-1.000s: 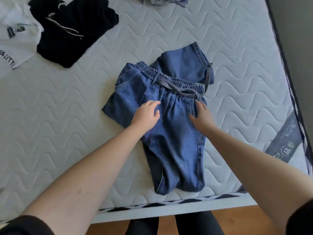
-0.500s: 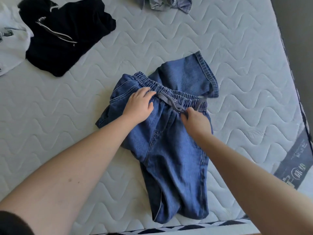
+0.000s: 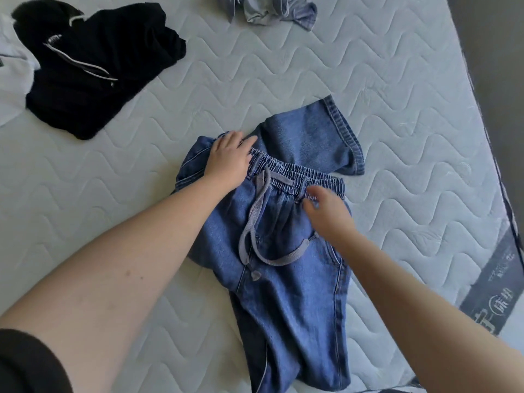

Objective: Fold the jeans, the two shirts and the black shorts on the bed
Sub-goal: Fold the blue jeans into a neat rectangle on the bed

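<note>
— Left hand (image 3: 230, 158)?
— Flat on the elastic waistband at the jeans' (image 3: 286, 279) far-left corner, fingers straight, pressing.
— Right hand (image 3: 326, 214)?
— Blurred, just below the waistband's right part; fingers loosely spread, gripping nothing visible.
— Drawstring (image 3: 255, 222)?
— Looped between both hands, loose on the denim.
— Elsewhere?
— Black shorts (image 3: 93, 66) well beyond the left hand, white shirt (image 3: 12, 80) touching them; grey shirt (image 3: 269, 9) far ahead on the mattress (image 3: 397, 137).

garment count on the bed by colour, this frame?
Blue: 1, the jeans
Black: 1, the black shorts
White: 1, the white shirt, cut off at the left edge
Grey-blue: 1, the crumpled shirt, cut off at the top edge
Total: 4
</note>
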`<state>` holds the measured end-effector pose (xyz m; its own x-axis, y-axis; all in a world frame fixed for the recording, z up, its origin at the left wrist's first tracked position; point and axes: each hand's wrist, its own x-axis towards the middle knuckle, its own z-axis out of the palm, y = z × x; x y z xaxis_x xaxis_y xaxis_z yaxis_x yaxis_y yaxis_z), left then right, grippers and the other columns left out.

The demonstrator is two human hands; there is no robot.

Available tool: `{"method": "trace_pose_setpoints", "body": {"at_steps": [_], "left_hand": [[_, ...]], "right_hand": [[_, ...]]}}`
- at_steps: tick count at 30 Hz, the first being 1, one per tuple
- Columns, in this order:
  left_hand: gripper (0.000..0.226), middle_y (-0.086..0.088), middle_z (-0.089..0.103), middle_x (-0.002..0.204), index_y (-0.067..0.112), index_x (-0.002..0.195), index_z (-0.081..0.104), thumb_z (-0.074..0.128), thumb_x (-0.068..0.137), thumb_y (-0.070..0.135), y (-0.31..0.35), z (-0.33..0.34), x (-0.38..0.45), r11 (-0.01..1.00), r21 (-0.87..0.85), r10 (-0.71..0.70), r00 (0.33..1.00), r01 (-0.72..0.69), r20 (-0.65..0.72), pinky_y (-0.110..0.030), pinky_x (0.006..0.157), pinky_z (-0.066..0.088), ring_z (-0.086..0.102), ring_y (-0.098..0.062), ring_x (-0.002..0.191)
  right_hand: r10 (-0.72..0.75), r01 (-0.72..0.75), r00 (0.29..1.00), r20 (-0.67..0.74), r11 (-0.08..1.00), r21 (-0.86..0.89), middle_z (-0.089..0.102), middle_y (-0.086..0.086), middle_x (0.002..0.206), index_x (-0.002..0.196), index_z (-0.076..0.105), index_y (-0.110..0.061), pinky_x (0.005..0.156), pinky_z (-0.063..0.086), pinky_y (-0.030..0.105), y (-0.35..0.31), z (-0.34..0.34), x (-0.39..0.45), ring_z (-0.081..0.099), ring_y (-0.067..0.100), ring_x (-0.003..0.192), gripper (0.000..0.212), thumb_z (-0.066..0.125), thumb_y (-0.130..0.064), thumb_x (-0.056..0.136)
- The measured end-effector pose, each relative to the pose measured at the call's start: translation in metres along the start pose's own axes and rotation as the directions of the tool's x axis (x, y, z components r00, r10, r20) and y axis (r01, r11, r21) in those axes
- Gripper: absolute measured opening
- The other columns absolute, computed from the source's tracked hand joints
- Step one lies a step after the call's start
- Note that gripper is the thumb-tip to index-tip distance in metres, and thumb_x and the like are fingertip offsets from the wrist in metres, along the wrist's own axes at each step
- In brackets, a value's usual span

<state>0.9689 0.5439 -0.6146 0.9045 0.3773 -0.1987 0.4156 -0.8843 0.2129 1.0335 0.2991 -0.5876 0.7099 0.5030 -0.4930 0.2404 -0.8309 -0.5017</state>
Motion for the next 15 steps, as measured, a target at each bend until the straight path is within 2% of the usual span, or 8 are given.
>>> {"method": "trace_pose_setpoints", "body": {"at_steps": [2,4,6,8,11,13,15], "left_hand": [[0.057,-0.013,0.022,0.161,0.024,0.154,0.028,0.045,0.101,0.037,-0.013,-0.005,0.011,0.998,0.032,-0.063,0.996,0.061,0.065,-0.047,0.120,0.015,0.018,-0.033,0.148],[0.070,-0.020,0.016,0.161,0.025,0.155,0.019,0.047,0.097,0.053,-0.025,-0.009,0.020,0.976,0.050,-0.217,0.966,0.212,0.138,-0.049,0.119,0.015,0.015,-0.038,0.148],[0.086,-0.025,0.023,0.156,0.024,0.156,0.014,0.053,0.090,0.064,-0.033,-0.013,0.023,0.916,-0.006,-0.391,0.898,0.400,0.201,-0.049,0.115,0.022,0.024,-0.041,0.144],[0.093,-0.023,0.039,0.147,0.017,0.154,0.018,0.062,0.085,0.061,-0.036,-0.013,0.020,0.844,-0.162,-0.465,0.847,0.512,0.256,-0.045,0.108,0.034,0.040,-0.039,0.134],[0.079,-0.015,0.054,0.138,0.010,0.143,0.038,0.071,0.083,0.050,-0.036,-0.014,0.009,0.807,-0.330,-0.447,0.872,0.490,0.200,-0.040,0.102,0.043,0.052,-0.034,0.124],[0.069,-0.009,0.063,0.128,0.012,0.134,0.050,0.077,0.080,0.045,-0.034,-0.018,-0.003,0.787,-0.426,-0.441,0.890,0.446,0.118,-0.039,0.099,0.047,0.059,-0.030,0.116],[0.057,-0.003,0.069,0.115,0.014,0.123,0.059,0.081,0.076,0.040,-0.030,-0.022,-0.018,0.748,-0.531,-0.427,0.901,0.398,0.073,-0.035,0.093,0.050,0.064,-0.025,0.106]], "right_hand": [[0.028,-0.031,0.999,-0.044,0.997,-0.069,0.049,0.012,0.141,0.142,0.045,-0.015,0.106,0.035,0.042,0.014,-0.003,0.022,0.045,0.032,0.127,0.048,0.052,-0.026,0.096],[0.053,-0.057,0.998,-0.032,0.986,-0.157,0.035,0.009,0.152,0.148,0.035,-0.018,0.112,0.028,0.045,0.024,-0.007,0.035,0.032,0.032,0.138,0.056,0.052,-0.029,0.096],[0.078,-0.076,0.997,0.000,0.975,-0.210,0.021,0.006,0.159,0.152,0.026,-0.022,0.115,0.021,0.048,0.034,-0.008,0.046,0.021,0.030,0.145,0.063,0.052,-0.034,0.096],[0.090,-0.083,0.996,0.016,0.965,-0.250,0.022,0.007,0.158,0.152,0.023,-0.024,0.115,0.021,0.049,0.040,-0.009,0.053,0.023,0.031,0.144,0.066,0.053,-0.040,0.096],[0.087,-0.098,0.995,-0.049,0.954,-0.282,0.037,0.011,0.145,0.147,0.032,-0.023,0.110,0.027,0.047,0.040,-0.008,0.050,0.036,0.034,0.133,0.064,0.058,-0.045,0.092],[0.082,-0.105,0.993,-0.090,0.950,-0.296,0.042,0.012,0.139,0.141,0.040,-0.021,0.107,0.030,0.046,0.037,-0.006,0.042,0.039,0.035,0.128,0.061,0.061,-0.047,0.090],[0.067,-0.087,0.995,-0.072,0.938,-0.335,0.045,0.012,0.133,0.135,0.047,-0.019,0.104,0.033,0.045,0.036,-0.006,0.033,0.039,0.035,0.123,0.055,0.063,-0.046,0.090]]}}
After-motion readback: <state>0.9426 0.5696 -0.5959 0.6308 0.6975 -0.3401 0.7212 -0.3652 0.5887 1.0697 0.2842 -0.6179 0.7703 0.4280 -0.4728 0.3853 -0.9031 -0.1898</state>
